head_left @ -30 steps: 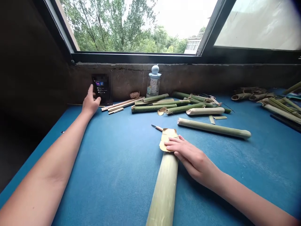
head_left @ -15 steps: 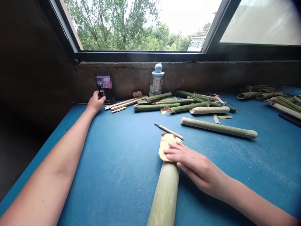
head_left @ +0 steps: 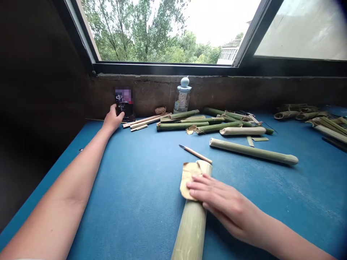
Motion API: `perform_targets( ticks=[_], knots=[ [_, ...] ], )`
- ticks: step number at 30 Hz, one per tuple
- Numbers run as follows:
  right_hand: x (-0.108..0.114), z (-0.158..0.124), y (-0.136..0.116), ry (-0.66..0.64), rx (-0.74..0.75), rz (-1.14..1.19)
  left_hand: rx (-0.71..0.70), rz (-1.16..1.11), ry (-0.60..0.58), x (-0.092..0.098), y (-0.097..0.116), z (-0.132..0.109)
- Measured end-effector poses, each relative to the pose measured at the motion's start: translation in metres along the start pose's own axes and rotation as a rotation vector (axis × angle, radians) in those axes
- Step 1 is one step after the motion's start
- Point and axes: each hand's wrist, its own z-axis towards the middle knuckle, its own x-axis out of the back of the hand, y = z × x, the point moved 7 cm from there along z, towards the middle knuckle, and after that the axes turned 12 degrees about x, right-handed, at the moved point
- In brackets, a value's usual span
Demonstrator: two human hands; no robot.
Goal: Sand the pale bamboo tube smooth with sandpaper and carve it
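Observation:
At the far left of the table, my left hand point(head_left: 113, 118) grips the lower left edge of a dark phone point(head_left: 126, 108) that stands upright against the wall. My right hand point(head_left: 217, 193) presses a tan sheet point(head_left: 187, 182), like sandpaper, over the upper end of a thick pale green bamboo tube point(head_left: 191, 227); its fingers lie close together on the sheet. The tube runs toward me to the bottom edge of the view. Beyond its far end lies a pencil-like tool point(head_left: 197, 154) with a wooden handle and dark tip.
Several cut bamboo pieces point(head_left: 181, 125) and thin wood strips point(head_left: 146, 121) lie along the wall, near a jar with a blue lid point(head_left: 183, 97). A longer bamboo tube point(head_left: 252, 151) rests at right centre. More bamboo point(head_left: 330, 130) is at the far right.
My right hand and the tan sheet have slid along the tube toward me, baring more of its far end. My left hand still holds the phone. The view has shifted slightly.

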Motion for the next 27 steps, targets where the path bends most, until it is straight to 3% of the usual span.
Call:
perform_targets(
  ticks=[3, 8, 12, 14, 19, 24, 27],
  knots=[
    [-0.001, 0.003, -0.011, -0.024, 0.069, 0.052, -0.091, -0.037, 0.073, 0.008, 0.008, -0.007],
    [0.008, -0.001, -0.001, 0.018, -0.066, 0.016, -0.191, 0.040, 0.121, 0.010, 0.017, -0.015],
    [0.003, 0.001, -0.010, -0.037, 0.020, 0.032, -0.227, 0.107, 0.109, 0.004, 0.018, -0.014],
    [0.003, 0.000, -0.005, -0.028, 0.014, 0.017, -0.229, 0.114, 0.083, 0.001, 0.017, -0.012],
    [0.013, -0.007, 0.016, 0.123, -0.165, -0.090, -0.180, 0.075, 0.014, -0.001, 0.014, -0.011],
    [0.000, 0.000, -0.002, -0.010, 0.029, 0.037, -0.137, 0.007, 0.008, 0.003, 0.017, -0.015],
    [0.008, -0.003, 0.006, 0.058, -0.045, 0.013, -0.132, -0.014, 0.019, 0.005, 0.017, -0.015]
  ],
)
